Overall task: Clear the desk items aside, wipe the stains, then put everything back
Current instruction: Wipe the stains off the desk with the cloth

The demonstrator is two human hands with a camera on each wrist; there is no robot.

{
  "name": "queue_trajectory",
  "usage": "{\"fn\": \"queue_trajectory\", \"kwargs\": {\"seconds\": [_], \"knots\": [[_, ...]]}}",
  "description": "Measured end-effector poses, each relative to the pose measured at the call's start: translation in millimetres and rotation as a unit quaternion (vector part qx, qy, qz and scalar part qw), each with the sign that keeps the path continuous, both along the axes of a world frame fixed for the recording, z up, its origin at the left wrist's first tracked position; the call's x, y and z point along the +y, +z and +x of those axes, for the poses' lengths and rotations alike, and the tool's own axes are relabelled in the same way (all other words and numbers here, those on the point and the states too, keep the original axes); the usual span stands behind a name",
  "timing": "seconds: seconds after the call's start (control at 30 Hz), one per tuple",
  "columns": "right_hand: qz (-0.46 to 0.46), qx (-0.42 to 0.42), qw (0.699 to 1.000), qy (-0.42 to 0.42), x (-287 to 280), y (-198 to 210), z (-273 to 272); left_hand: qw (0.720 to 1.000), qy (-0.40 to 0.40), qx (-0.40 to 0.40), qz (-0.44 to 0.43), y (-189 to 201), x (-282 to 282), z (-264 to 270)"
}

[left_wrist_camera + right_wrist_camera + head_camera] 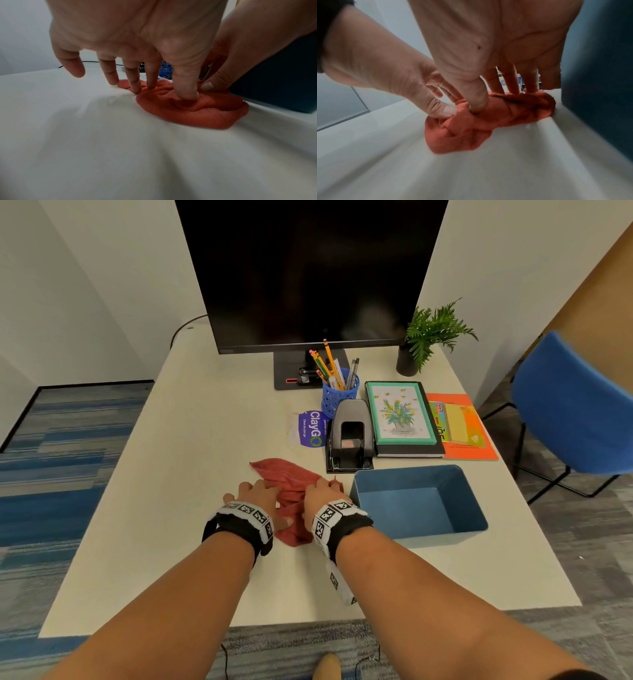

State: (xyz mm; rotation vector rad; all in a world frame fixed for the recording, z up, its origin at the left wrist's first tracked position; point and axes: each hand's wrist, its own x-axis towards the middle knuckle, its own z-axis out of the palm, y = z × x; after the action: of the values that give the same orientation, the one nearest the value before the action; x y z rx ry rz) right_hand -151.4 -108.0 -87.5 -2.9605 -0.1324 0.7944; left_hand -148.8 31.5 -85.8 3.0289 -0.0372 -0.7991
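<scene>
- Cloth [288, 478], red and crumpled, lies on the counter [191, 460] beside the blue bin [442, 537].
- Left hand [257, 491] presses it, fingers extended.
- Right hand [320, 491] presses it likewise, fingers fairly straight.

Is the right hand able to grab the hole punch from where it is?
Probably yes. The right hand presses on the red cloth, and the hole punch stands just beyond, with nothing between them. It must let go of the cloth first.

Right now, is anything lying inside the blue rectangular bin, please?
No, the blue rectangular bin shows only its bare floor in the head view.
</scene>
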Motion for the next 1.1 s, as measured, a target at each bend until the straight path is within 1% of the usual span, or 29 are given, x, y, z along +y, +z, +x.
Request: {"fn": "queue_trajectory", "kwargs": {"seconds": [0.17, 0.27, 0.43, 0.57, 0.67, 0.77, 0.87, 0.97, 1.1], "knots": [[0.041, 0.026, 0.999, -0.013, -4, 0, -1, 1.0, -0.007, 0.001, 0.009, 1, -2, 3], [0.049, 0.031, 0.998, -0.021, -4, 2, 2, 1.0, -0.017, 0.009, 0.019, 0, -3, 8], [0.032, 0.042, 0.998, -0.026, 1, 4, 5, 0.999, -0.044, 0.009, 0.029, -3, -1, 16], [0.028, 0.063, 0.996, -0.057, 8, 11, 16, 0.997, -0.071, 0.016, 0.036, -3, 5, 26], [0.007, 0.069, 0.997, -0.046, 9, 18, 26, 0.996, -0.079, 0.029, 0.031, 1, 10, 35], [0.006, 0.044, 0.998, -0.047, 8, 26, 37, 0.996, -0.076, 0.041, 0.012, 4, 15, 47], [0.012, 0.024, 0.996, -0.09, 8, 38, 48, 0.996, -0.081, 0.033, -0.01, 7, 19, 59], [0.028, -0.001, 0.994, -0.11, 7, 49, 58, 0.996, -0.071, 0.022, -0.047, 12, 18, 70], [0.027, -0.041, 0.99, -0.129, -1, 63, 73, 0.993, -0.064, 0.013, -0.103, 21, 9, 83]]}}
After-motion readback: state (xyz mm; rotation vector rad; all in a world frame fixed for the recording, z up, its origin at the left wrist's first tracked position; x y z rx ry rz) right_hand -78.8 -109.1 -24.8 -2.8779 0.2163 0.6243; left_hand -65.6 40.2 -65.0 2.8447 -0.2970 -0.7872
